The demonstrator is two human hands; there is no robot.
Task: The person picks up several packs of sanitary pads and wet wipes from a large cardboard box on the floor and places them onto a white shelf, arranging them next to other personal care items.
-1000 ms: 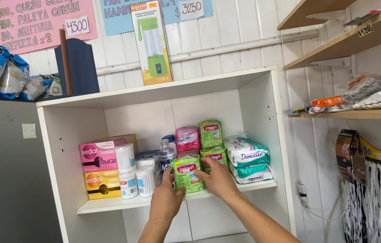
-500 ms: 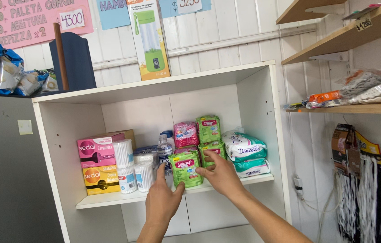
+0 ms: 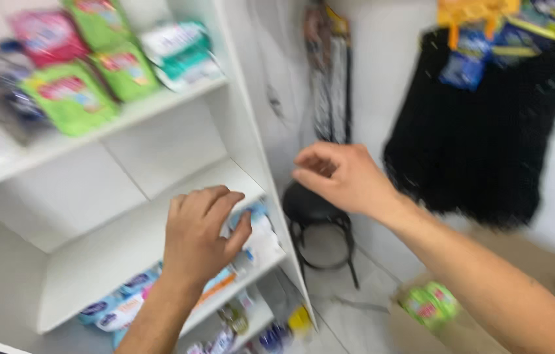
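The picture is blurred by motion. My left hand (image 3: 202, 229) hangs with curled fingers in front of the bare lower shelf board (image 3: 114, 249) of a white shelf unit, just above a white and blue pack (image 3: 256, 231), and holds nothing. To the right of the unit's side wall, my right hand (image 3: 343, 177) is in the air, loosely curled and empty. Green packs (image 3: 68, 98) stand on the upper shelf, beside a pink pack (image 3: 45, 36) and a white and teal pack (image 3: 179, 49).
A black stool (image 3: 317, 216) stands on the floor beside the unit. Black items (image 3: 480, 124) hang on the right wall. A cardboard box (image 3: 533, 275) at the lower right holds a green pack (image 3: 428, 305). More packs (image 3: 110, 311) lie on the lowest shelves.
Both hands have left the green packs on the upper shelf and dropped lower. The view has swung down and to the right, towards the floor and the box.
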